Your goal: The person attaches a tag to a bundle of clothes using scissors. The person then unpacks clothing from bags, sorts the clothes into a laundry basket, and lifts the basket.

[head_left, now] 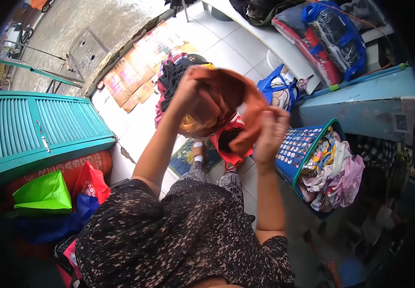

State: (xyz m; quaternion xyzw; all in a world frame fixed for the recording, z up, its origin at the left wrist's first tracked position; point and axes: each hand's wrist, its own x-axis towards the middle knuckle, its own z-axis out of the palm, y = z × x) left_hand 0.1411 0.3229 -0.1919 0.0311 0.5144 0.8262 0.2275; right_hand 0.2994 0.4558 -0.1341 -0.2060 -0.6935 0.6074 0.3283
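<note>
My left hand (pixel 187 90) and my right hand (pixel 271 137) hold up an orange-brown cloth garment (pixel 248 93), stretched in an arch between them. Its exact kind cannot be made out. The fingers of both hands are closed on its edges, and the right hand is slightly blurred. Below the garment, near my feet, is a red bag or cloth (pixel 224 151) with a dark inside, partly hidden. Behind my left hand lies a heap of dark and striped clothes (pixel 169 72). Yellow cloth (pixel 195 126) shows under the garment.
To the right stands a blue laundry basket (pixel 298 149) full of crumpled clothes (pixel 332 173). Beyond it are a blue bag (pixel 277 86) and scissors (pixel 305 82). Teal louvered doors (pixel 39 122) and a green bag (pixel 49 192) are at left. Flattened cardboard (pixel 135 69) covers floor tiles.
</note>
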